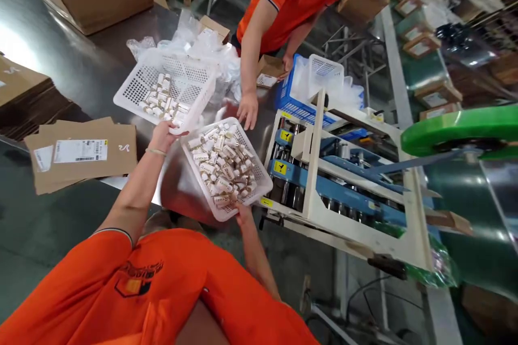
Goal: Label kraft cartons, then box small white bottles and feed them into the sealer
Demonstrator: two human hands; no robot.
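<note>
My left hand grips the near corner of a white perforated plastic basket. Inside this basket lie several small vials with white labels, covering part of its bottom. Closer to me, a second white basket is heaped with similar small labelled vials. My right hand holds its near rim from below, with the fingers partly hidden under it. The two baskets sit side by side on the metal table. A co-worker's hand reaches over the far edge of the fuller basket.
Flattened cardboard boxes lie on the metal table at left, below a large carton. Crumpled clear plastic is behind the baskets. A blue crate and a roller taping machine stand at right, beside a green conveyor.
</note>
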